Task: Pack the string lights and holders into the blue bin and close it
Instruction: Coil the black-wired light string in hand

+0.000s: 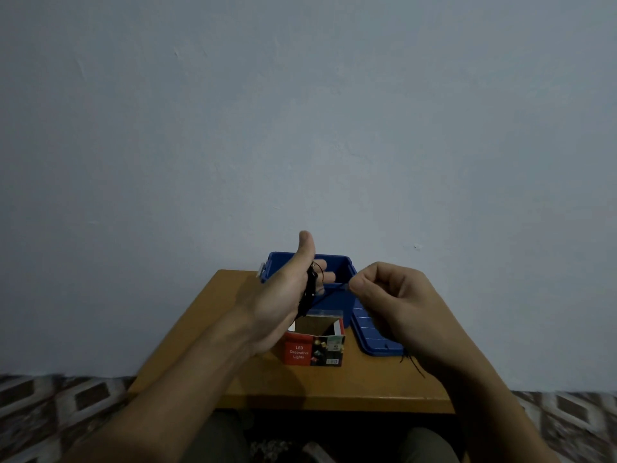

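My left hand (287,295), fingers straight and thumb up, carries the thin black string lights (310,289) looped round it, and my right hand (390,295) pinches the loose strand. Packing seems barely begun: the open blue plastic bin (340,262) stands behind on the wooden desk (334,385), with its flat blue lid (370,332) off beside it.

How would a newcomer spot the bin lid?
Find the wooden table by the wall. Right of the red lights box, nearer than the blue bin, lies the lid. Only it is flat, blue and ribbed, partly behind the right hand.
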`<state>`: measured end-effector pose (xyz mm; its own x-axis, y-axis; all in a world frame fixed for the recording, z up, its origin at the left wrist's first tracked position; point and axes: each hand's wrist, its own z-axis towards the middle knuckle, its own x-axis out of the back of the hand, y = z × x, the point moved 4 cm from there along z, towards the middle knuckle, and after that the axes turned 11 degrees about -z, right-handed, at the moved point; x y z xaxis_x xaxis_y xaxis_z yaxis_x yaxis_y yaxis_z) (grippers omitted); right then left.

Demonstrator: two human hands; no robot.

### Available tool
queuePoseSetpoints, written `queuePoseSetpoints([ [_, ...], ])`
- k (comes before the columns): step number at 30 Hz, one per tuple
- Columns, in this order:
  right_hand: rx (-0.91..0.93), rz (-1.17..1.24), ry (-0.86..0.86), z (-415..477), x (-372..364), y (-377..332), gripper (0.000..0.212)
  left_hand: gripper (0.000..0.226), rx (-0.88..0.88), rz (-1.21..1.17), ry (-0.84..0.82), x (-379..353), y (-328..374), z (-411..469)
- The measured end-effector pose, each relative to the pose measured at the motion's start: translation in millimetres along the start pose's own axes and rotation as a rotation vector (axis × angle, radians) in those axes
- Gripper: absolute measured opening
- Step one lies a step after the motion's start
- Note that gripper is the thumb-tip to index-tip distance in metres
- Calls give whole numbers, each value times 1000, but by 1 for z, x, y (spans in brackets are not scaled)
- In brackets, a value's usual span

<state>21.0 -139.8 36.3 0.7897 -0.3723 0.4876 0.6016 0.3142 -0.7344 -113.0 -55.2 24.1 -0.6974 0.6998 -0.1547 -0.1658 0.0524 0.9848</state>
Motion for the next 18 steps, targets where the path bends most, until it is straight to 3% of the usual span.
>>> queuePoseSetpoints([
  [9, 129, -110, 33, 4, 2, -9, 18, 98, 64, 225, -163, -8, -1, -10],
  [18, 217, -184, 50, 4, -1, -10, 13, 79, 103, 169, -306, -8, -3, -8],
])
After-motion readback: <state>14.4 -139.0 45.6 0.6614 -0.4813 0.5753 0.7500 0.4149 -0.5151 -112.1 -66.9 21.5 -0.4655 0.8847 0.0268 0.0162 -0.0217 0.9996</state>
